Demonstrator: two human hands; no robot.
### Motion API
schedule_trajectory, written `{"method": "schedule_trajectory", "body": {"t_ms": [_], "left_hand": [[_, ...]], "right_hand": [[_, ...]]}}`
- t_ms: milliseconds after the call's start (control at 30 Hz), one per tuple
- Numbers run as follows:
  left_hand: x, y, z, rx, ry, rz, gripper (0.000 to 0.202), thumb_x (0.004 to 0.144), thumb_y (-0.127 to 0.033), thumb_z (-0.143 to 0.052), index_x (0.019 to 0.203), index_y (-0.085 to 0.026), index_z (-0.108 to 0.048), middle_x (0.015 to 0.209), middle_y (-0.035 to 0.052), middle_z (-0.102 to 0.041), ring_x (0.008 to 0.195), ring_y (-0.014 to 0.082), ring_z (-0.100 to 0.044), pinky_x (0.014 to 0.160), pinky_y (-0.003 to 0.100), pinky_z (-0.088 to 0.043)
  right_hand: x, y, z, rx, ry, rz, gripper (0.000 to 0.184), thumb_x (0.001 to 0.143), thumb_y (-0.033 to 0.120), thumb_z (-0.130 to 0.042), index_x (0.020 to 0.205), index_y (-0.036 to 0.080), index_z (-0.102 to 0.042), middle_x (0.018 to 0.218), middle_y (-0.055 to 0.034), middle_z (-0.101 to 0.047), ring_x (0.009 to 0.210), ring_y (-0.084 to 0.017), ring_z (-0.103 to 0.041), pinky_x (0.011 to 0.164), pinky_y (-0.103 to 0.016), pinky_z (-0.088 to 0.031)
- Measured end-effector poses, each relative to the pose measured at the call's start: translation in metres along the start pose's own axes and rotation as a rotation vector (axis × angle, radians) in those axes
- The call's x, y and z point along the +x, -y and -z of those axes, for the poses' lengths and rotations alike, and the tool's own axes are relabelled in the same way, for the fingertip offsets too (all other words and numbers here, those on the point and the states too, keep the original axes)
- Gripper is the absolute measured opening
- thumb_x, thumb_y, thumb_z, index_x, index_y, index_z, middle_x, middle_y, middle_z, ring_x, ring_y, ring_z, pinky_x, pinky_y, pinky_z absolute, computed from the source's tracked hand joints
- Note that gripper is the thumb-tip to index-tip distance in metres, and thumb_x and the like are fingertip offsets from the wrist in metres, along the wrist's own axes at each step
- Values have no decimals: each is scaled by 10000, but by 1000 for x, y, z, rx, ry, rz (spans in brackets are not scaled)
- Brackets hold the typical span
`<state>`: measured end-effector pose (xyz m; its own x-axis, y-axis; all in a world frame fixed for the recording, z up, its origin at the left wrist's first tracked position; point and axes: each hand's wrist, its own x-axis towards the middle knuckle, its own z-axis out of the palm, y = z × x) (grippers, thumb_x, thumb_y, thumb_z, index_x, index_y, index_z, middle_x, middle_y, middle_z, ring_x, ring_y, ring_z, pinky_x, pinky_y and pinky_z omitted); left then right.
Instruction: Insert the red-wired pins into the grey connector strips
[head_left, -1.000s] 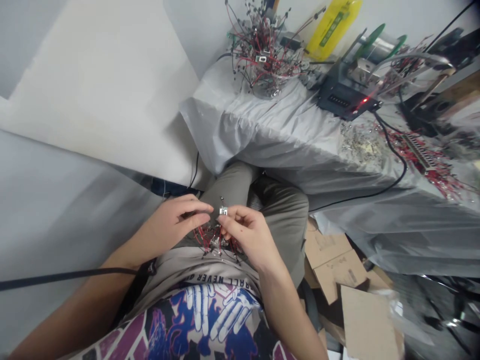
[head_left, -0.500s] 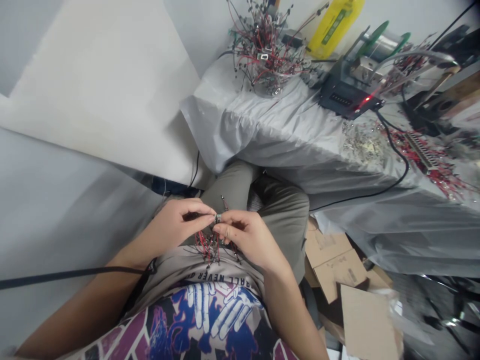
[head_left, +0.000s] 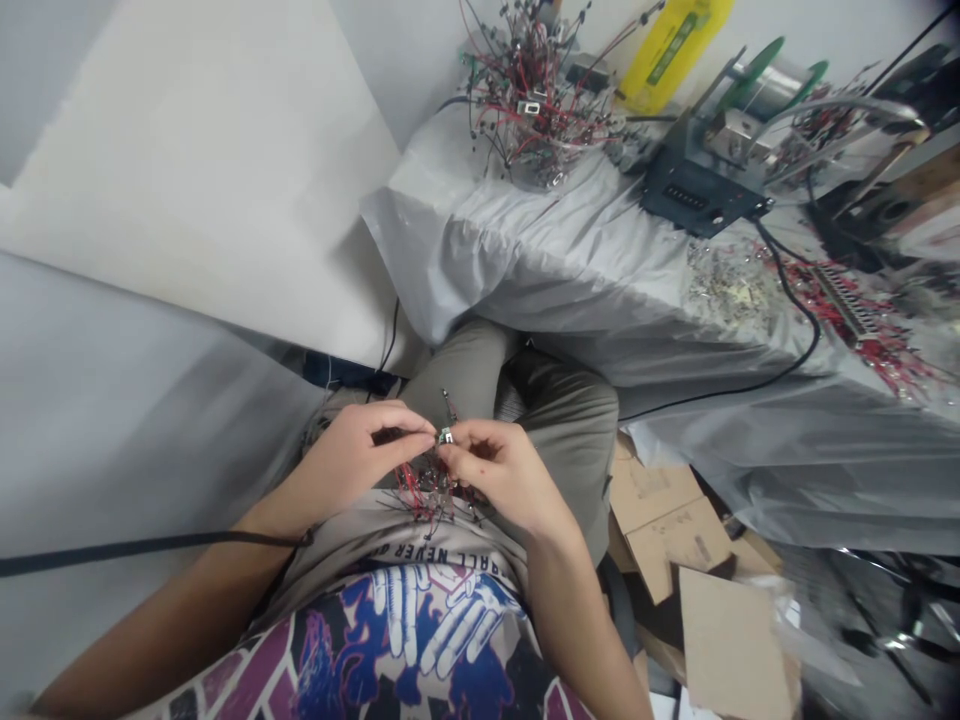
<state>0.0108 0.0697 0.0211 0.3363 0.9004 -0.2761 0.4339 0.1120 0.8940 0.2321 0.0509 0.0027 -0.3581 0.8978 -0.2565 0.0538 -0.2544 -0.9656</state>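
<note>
The left hand (head_left: 352,460) and right hand (head_left: 502,470) close in a tight fingertip grip on a small metal connector (head_left: 446,435), which shows just at the top of the grip. A tangle of red and black wires (head_left: 427,490) hangs directly below the grip, above the lap (head_left: 562,450). A plastic-covered worktop (head_left: 525,270) lies well beyond.

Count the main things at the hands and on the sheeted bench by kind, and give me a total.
Left hand, right hand: 2
Red-and-black wire bundle: 1
Clear container of wired parts: 1
Yellow plastic bottle: 1
Green-flanged metal reel: 1
Dark grey bench machine: 1
Total: 7
</note>
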Motion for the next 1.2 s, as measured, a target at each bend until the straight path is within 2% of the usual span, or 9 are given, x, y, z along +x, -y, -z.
{"method": "schedule_trajectory", "body": {"t_ms": [200, 300, 400, 533, 667, 767, 867, 1000, 1200], "left_hand": [[-6, 9, 18, 94, -12, 63, 372, 975, -472, -639, 1248, -277, -800, 1318, 38, -759, 1172, 262, -711, 939, 345, -565], [-10, 15, 30, 113, -6, 73, 434, 982, -461, -616, 1352, -278, -750, 1206, 46, -769, 1055, 249, -719, 883, 334, -570], [-14, 18, 36, 55, -7, 118, 439, 993, -453, -625, 1393, -293, -711, 1118, 29, -767, 939, 221, -719, 826, 306, -562], [-14, 18, 29, 52, 16, 136, 390, 948, -449, -671, 1293, -287, -755, 1074, 14, -779, 835, 201, -712, 781, 285, -547], [-15, 16, 15, 85, 57, 177, 308, 899, -438, -697, 1147, -296, -810, 1077, 10, -821, 995, 251, -761, 847, 299, -563], [-17, 12, 6, 34, 15, 199, 284, 872, -453, -721, 1092, -298, -814, 1054, 1, -828, 974, 248, -772, 902, 316, -576], [-18, 9, 1, 25, -15, 186, 282, 876, -441, -720, 1090, -284, -816, 1081, 16, -827, 1008, 255, -775, 918, 333, -588], [-13, 9, 6, 15, 83, 143, 272, 888, -388, -718, 1103, -252, -813, 1068, 33, -826, 976, 242, -780, 875, 324, -597], [-7, 14, 13, -175, 220, 241, 285, 844, -323, -745, 1110, -228, -784, 1034, 37, -820, 886, 212, -795, 811, 294, -614]], "right_hand": [[0, -12, 24, 283, -197, -30, 250, 842, 388, -831, 777, 165, -740, 589, 31, -568, 534, -80, -427, 531, -229, -309], [2, -26, 29, 516, -222, -30, 285, 800, 419, -862, 776, 161, -744, 526, 63, -481, 486, -58, -334, 497, -217, -250], [4, -38, 23, 549, -240, -41, 302, 806, 422, -877, 772, 162, -727, 556, 53, -523, 494, -54, -373, 491, -202, -269], [1, -43, 7, 419, -140, -92, 312, 816, 437, -899, 812, 166, -745, 647, 8, -669, 524, -73, -514, 510, -203, -381], [1, -41, -7, 459, -94, -43, 330, 806, 477, -900, 847, 188, -748, 661, 15, -701, 514, -84, -551, 517, -213, -427], [2, -43, -10, 469, -127, 17, 341, 804, 489, -899, 867, 188, -752, 656, 12, -702, 515, -91, -558, 520, -223, -432], [-1, -45, -6, 547, -236, 53, 396, 777, 532, -905, 864, 190, -727, 608, 24, -659, 460, -80, -478, 462, -228, -337], [-6, -44, 1, 630, -344, 95, 392, 780, 528, -886, 857, 200, -686, 535, 68, -523, 452, -69, -338, 460, -239, -247], [-8, -36, 9, 819, -425, 141, 371, 809, 480, -841, 806, 241, -557, 605, 113, -312, 481, -66, -162, 500, -232, -340]]}}
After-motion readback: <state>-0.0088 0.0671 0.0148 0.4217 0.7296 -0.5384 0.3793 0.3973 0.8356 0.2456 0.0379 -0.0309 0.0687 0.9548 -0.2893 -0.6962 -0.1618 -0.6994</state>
